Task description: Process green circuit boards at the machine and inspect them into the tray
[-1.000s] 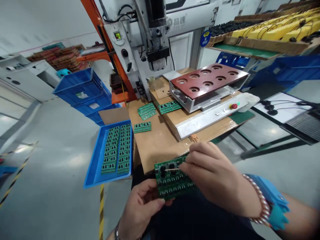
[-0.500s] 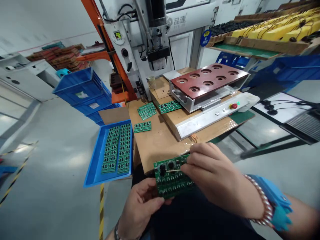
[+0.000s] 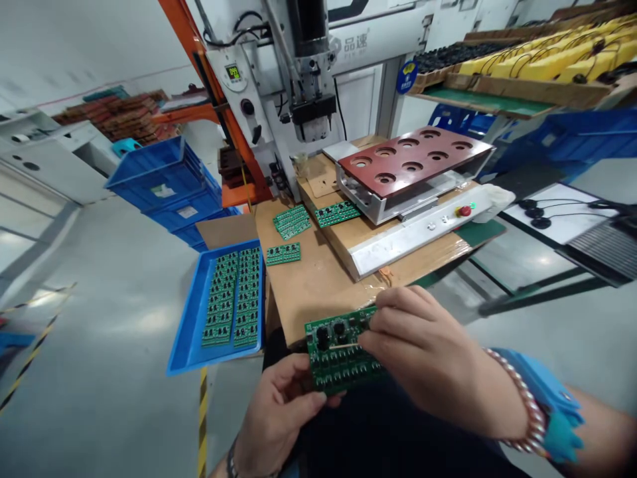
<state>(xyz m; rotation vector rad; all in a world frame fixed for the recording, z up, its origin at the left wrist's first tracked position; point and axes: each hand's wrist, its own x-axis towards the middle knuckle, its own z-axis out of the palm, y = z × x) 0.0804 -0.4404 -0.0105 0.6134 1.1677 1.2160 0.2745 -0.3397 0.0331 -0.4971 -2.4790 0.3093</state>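
A green circuit board (image 3: 343,365) with black components is tilted above my lap, near the table's front edge. My left hand (image 3: 286,405) grips its lower left corner, thumb on the front and fingers behind. My right hand (image 3: 423,345) pinches a thin wooden stick (image 3: 345,346), whose tip lies by the black component at the board's upper left. The right hand covers the board's right part. On the brown table (image 3: 313,285) lie a small board (image 3: 283,253) and a group of boards (image 3: 292,222); another board (image 3: 337,213) rests beside the machine.
A blue tray (image 3: 188,332) with rows of boards stands left of the table. Behind is a machine with a red-brown fixture plate (image 3: 413,159) and a white control panel (image 3: 398,242). Blue crates (image 3: 159,179) are stacked at the left.
The stick's tip has moved slightly down and left on the board, with my right hand shifting a little. My left hand still holds the board.
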